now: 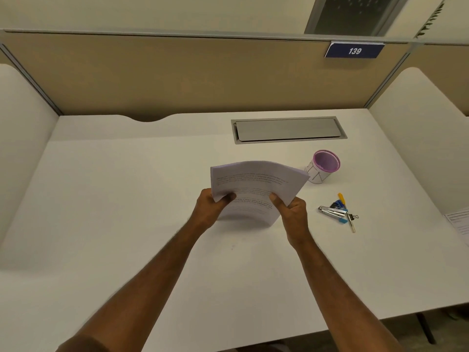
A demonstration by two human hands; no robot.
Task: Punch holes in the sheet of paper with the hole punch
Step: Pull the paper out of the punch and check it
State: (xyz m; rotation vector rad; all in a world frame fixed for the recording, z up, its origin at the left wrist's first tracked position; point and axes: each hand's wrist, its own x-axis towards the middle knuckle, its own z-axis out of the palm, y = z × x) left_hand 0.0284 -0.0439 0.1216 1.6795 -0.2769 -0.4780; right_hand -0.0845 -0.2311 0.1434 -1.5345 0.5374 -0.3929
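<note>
Holding the paper (253, 184) between both hands above the desk (127, 199): the left hand (210, 209) pinches its near-left edge, thumb on the printed face, and the right hand (291, 212) pinches its near-right edge the same way. The sheets bow upward and away from the person, their lower edge near the desk; whether that edge touches it cannot be told. The punch (332, 212) lies flat to the right of the right hand, apart from it, among a small cluster of a clip (352, 217), a blue piece and a yellow-tipped stick. Its long axis runs roughly left to right, its metal nose pointing toward the paper. A cup (323, 166) stands beyond. Judged from this layout, the right hand is the nearer to the punch and would have to release the paper to reach it, leaving the left to hold.
</note>
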